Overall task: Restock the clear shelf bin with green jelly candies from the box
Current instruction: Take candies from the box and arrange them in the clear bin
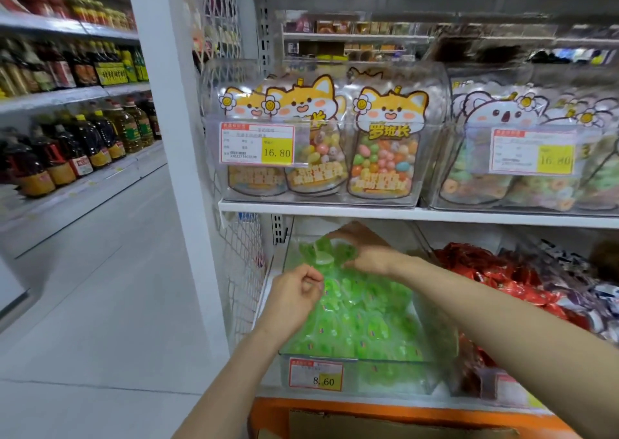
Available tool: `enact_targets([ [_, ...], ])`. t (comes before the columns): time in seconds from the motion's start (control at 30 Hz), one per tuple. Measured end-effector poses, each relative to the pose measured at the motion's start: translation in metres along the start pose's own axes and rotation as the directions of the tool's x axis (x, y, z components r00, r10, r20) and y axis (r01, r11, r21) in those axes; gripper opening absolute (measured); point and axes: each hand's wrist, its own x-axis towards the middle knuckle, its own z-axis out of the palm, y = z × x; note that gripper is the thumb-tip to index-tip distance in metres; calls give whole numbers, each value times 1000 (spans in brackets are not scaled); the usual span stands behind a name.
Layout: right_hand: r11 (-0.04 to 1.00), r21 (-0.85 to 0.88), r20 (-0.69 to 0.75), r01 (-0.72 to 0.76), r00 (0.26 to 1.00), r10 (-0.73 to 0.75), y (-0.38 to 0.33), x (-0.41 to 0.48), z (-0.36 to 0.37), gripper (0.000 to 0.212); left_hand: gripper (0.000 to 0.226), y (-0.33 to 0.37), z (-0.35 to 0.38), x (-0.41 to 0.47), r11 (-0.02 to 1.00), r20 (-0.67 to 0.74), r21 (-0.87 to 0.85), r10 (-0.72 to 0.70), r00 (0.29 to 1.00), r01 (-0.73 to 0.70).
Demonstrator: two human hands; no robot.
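Head view: we have both hands inside the clear shelf bin [351,358] on the lower shelf. Our right hand [365,254] reaches to the back, fingers and thumb curled round a small cluster of green jelly candies [365,314] lifted above the heap. Our left hand [296,287] sits at the heap's near-left edge, fingers curled in and thumb against forefinger. Blur keeps us from telling whether it pinches a wrapper or only touches one.

The candies fill the bin nearly to its front wall, which carries one price tag [316,375] reading 8.60. We count three fox-faced candy bags [388,143] in the upper bin, and two yellow-patched tags on that level. The cardboard box [395,427] lies below the bin, at the bottom edge of view.

The upper shelf board [368,212] hangs just over our right hand. A wire mesh panel [243,271] stands just beside the bin's left wall, and a bin of red packets [485,271] sits against its right. Open aisle floor [100,287] spreads out to our left.
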Motion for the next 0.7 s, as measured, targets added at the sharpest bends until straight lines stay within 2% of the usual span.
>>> enact_targets([
  [0.13, 993, -116, 89, -21, 996, 32, -3, 28, 22, 55, 14, -4, 8, 11, 1000, 17, 25, -2, 1000, 1],
  [0.23, 986, -165, 83, -11, 996, 25, -2, 38, 33, 45, 13, -9, 14, 18, 999, 40, 32, -7, 999, 6],
  [0.37, 999, -36, 56, 2, 998, 0, 3, 40, 29, 35, 17, -15, 20, 26, 998, 39, 60, -24, 999, 22],
  [0.47, 977, 202, 11, -71, 997, 70, 9, 31, 18, 32, 20, -19, 24, 29, 995, 25, 84, -60, 998, 58],
  [0.57, 830, 539, 12, -146, 986, 165, 14, 14, 5, 33, 31, -20, 26, 28, 995, 22, 46, -94, 995, 93],
  [0.7, 509, 831, 179, -226, 974, 139, 12, -18, -3, 25, 58, -8, 27, 24, 977, 69, -134, -155, 985, 163],
])
